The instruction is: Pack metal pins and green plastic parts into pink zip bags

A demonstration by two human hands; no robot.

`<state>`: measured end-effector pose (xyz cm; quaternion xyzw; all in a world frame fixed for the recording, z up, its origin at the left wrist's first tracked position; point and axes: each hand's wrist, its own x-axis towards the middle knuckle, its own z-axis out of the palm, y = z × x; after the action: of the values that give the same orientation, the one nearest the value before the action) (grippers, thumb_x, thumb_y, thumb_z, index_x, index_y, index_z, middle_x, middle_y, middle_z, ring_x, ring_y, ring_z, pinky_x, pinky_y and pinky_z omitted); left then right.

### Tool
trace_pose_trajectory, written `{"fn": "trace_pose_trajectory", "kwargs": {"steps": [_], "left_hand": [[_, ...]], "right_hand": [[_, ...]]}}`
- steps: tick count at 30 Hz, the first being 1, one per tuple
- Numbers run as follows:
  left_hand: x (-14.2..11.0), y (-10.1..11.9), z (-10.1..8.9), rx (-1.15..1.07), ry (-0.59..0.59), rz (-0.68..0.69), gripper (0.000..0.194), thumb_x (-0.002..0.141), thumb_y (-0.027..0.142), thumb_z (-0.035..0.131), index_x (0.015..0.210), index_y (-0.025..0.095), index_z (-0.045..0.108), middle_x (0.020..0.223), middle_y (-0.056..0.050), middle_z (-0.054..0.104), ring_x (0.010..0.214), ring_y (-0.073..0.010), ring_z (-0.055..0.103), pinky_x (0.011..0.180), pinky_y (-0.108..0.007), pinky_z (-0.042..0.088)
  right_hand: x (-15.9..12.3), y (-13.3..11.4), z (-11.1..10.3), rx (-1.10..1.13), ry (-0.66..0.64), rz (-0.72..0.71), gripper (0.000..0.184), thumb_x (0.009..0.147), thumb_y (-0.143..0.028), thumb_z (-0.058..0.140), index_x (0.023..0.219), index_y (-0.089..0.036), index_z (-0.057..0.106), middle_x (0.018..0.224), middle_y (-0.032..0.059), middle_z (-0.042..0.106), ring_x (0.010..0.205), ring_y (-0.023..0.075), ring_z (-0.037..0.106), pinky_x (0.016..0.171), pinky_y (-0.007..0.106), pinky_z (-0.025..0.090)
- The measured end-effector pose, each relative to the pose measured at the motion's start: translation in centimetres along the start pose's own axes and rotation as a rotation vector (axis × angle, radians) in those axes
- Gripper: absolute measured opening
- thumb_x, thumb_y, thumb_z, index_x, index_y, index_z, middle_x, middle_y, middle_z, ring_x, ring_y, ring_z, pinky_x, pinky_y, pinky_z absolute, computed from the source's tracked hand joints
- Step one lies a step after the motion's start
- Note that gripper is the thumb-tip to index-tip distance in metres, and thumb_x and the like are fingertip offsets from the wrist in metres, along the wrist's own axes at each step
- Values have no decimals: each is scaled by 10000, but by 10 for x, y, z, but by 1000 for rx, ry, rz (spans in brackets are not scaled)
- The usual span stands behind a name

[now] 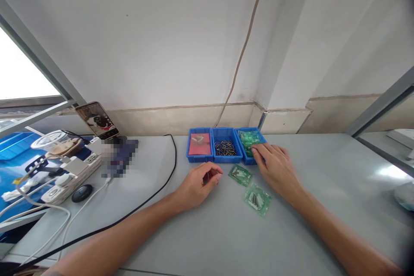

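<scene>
The right hand [276, 168] touched green bags [248, 139], the left hand [197, 185] curled loosely, both pinches unclear; two filled packets [257, 199] lay between.

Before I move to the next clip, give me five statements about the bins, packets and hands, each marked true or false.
1. The screws are in the left bin. False: they are in the middle bin.
2. Two green packets lie on the table. True.
3. The right hand is at the right bin. True.
4. The left hand is inside a bin. False: it is in front of the bins.
5. All three bins are blue. True.
</scene>
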<state>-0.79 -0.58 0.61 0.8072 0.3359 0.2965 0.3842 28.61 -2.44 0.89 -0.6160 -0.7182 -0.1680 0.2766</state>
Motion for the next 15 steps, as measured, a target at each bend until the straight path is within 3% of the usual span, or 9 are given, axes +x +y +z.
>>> {"fn": "trace_pose_trajectory", "kwargs": {"steps": [5, 15], "left_hand": [[1, 1, 1, -4, -5, 4, 183, 1094, 348, 556, 1160, 229, 679, 934, -11, 718, 846, -164, 653, 756, -271, 487], [1, 0, 1, 7, -3, 4, 195, 1095, 371, 561, 1162, 233, 681, 936, -15, 726, 853, -174, 657, 782, -283, 501]], "right_hand": [[1, -4, -1, 11, -56, 20, 376, 1127, -495, 452, 1096, -228, 714, 1056, 83, 794, 1009, 322, 678, 976, 485, 439], [2, -5, 1, 34, -120, 56, 438, 1125, -572, 396, 1119, -232, 672, 1078, 99, 781, 1083, 336, 708, 1103, 544, 378]]}}
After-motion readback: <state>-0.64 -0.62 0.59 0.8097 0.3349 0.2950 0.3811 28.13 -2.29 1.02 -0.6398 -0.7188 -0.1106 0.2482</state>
